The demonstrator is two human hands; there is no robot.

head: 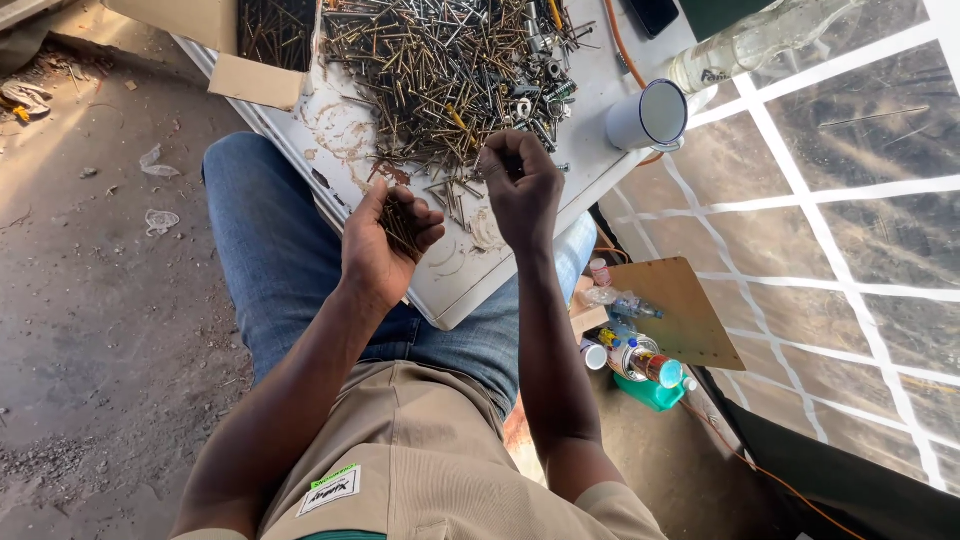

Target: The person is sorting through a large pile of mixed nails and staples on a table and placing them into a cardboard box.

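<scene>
My left hand is cupped palm-up over my lap and holds a bundle of dark screws. My right hand hovers at the near edge of the white board resting on my knees, fingers pinched together on a small screw. Just beyond both hands lies a big loose pile of screws, nails and metal bits spread over the board. A few stray screws lie between the pile and my hands.
A cardboard box with dark screws sits at the board's far left. A white mug and a clear bottle stand to the right. Bottles and a wooden panel lie on the ground beside my right leg.
</scene>
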